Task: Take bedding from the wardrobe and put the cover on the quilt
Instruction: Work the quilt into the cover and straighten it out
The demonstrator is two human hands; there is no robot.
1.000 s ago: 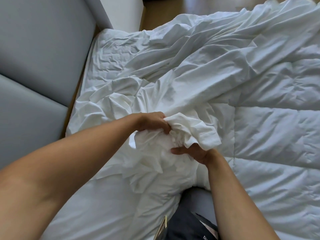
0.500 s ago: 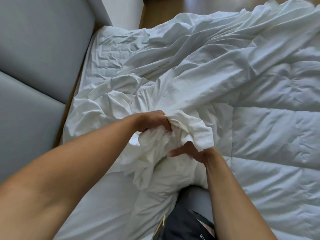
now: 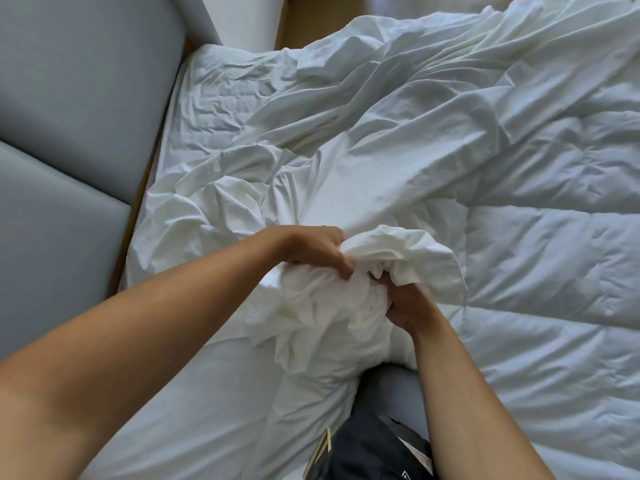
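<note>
Cover (image 3: 363, 188) is thin, floppy white cloth, really light, lying crumpled across the puffy quilt (image 3: 540, 271) on the bed (image 3: 225, 81), one end bunched up near the edge. Left hand (image 3: 315, 249) and right hand (image 3: 403, 303) each grip a fistful of that bunch, fingers curled into it. I'd guess corners or the hem are the spots to grab, since loose folds just slip. Grey headboard (image 3: 69, 98) sits off left.

Both forearms reach forward; left hand (image 3: 317, 251) clenches the bunched cover (image 3: 410, 247) from above; right hand (image 3: 405, 304) grips its right side, fingers curled.
</note>
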